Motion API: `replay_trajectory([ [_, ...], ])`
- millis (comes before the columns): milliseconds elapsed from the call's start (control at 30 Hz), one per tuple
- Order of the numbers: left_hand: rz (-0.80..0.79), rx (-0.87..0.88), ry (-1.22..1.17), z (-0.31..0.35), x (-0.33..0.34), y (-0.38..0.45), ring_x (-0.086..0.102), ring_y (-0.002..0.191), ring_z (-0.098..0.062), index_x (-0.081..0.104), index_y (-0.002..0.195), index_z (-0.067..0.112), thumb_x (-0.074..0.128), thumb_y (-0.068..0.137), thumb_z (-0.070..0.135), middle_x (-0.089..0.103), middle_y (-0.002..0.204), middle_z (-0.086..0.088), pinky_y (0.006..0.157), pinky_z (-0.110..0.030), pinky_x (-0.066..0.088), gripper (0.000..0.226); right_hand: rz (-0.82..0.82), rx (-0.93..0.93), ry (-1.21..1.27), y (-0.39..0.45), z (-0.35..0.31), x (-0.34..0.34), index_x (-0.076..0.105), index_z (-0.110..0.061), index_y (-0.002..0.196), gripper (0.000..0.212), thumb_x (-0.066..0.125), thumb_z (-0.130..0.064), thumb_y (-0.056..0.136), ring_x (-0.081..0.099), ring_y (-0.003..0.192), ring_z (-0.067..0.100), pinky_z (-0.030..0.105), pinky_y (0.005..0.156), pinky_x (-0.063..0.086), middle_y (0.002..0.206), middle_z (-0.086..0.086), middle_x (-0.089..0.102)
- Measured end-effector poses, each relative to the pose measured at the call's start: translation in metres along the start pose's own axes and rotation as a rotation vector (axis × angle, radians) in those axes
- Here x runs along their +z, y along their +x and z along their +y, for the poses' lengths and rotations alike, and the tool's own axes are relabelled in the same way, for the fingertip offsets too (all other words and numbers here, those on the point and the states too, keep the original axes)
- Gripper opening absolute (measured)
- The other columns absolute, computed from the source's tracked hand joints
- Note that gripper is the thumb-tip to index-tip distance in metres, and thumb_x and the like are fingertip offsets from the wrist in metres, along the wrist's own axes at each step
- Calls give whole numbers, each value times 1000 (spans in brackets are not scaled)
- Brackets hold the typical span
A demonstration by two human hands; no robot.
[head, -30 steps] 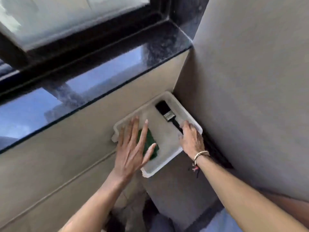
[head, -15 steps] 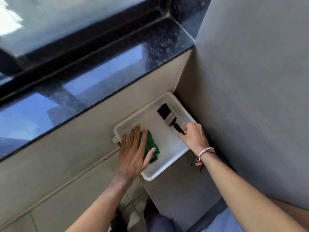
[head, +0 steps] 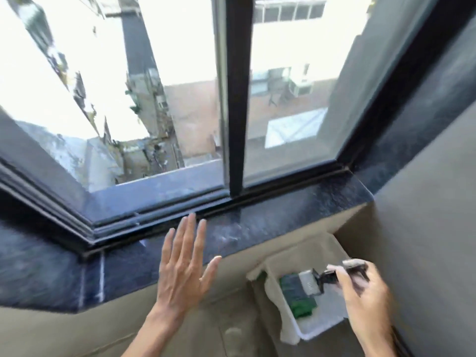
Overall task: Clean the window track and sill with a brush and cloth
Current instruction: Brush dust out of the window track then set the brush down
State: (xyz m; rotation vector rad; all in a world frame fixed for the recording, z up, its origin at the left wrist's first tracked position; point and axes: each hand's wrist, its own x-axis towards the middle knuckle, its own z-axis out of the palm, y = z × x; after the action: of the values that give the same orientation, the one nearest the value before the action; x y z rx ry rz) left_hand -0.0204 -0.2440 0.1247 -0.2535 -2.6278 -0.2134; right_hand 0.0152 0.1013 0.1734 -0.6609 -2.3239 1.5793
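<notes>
My right hand grips the black handle of a flat paint brush, held in the air above the white plastic tray at the lower right. A green cloth lies in the tray, partly hidden by the brush's dark bristles. My left hand is open, fingers spread, raised in front of the dark granite sill and holding nothing. The black window track runs along the back of the sill, under the sliding frame.
A black vertical frame post divides the panes; the left pane looks slid open onto an alley far below. A grey wall closes the right side and a beige wall drops below the sill.
My right hand has lifted the brush out of the tray. My left hand has left the green cloth and risen toward the sill. The view has swung up to the window.
</notes>
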Motion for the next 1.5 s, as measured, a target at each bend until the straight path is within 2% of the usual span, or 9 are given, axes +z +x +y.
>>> replay_trajectory([
  [167,-72,-208,113,-122,-17,-25,36,155,-37,27,162,4,26,105,62,31,169,-22,123,-58,33,81,-143,65,571,-62,-90,117,60,-15,90,18,64,2,95,81,85,24,31,70,66,89,19,82],
  [433,-108,-255,38,-167,-5,-35,40,150,-39,41,155,-1,20,104,65,37,164,-27,130,-42,15,86,-148,0,563,-76,-131,248,66,-10,91,7,69,-4,95,79,95,15,34,86,65,98,12,82],
  [633,-145,-213,23,-173,4,-34,34,156,-35,37,159,6,24,102,65,30,170,-22,125,-54,29,83,309,-267,236,-50,-118,232,75,-21,103,18,69,-6,95,76,90,7,5,81,55,97,-7,79],
  [767,-164,-205,19,-175,6,-34,31,157,-35,33,161,6,25,102,66,27,171,-21,127,-53,27,84,-1,-290,237,-60,-114,243,79,-18,99,12,71,-12,94,78,94,10,23,85,61,100,-3,83],
  [900,-195,-208,28,-174,6,-35,28,159,-34,29,162,7,22,102,67,23,172,-21,128,-53,25,85,259,-336,172,-59,-114,248,78,-14,107,16,70,-7,94,74,97,6,22,84,59,103,-7,80],
  [1133,-162,-217,26,-173,6,-34,31,157,-35,30,161,4,40,97,61,26,171,-22,131,-47,18,86,198,-337,169,-53,-122,251,78,-15,109,16,71,-11,95,70,93,-16,15,87,58,103,-2,81],
  [1267,-154,-219,17,-175,5,-34,31,157,-36,30,161,3,44,96,59,26,171,-23,130,-48,22,87,-80,-268,292,-51,-126,253,79,-17,102,11,73,-17,94,78,92,14,36,86,63,99,-2,82],
  [1400,-146,-224,18,-173,6,-34,32,156,-36,32,160,2,44,95,59,26,171,-23,131,-46,18,87,157,-275,297,-48,-127,255,78,-11,107,14,71,-13,95,78,99,11,33,91,63,102,0,82],
  [1500,-134,-219,21,-174,6,-34,35,155,-37,32,160,2,45,95,59,28,170,-23,131,-46,20,87,-56,-207,429,-49,-126,262,77,-7,101,10,69,-6,95,78,100,17,35,91,63,101,7,82],
])
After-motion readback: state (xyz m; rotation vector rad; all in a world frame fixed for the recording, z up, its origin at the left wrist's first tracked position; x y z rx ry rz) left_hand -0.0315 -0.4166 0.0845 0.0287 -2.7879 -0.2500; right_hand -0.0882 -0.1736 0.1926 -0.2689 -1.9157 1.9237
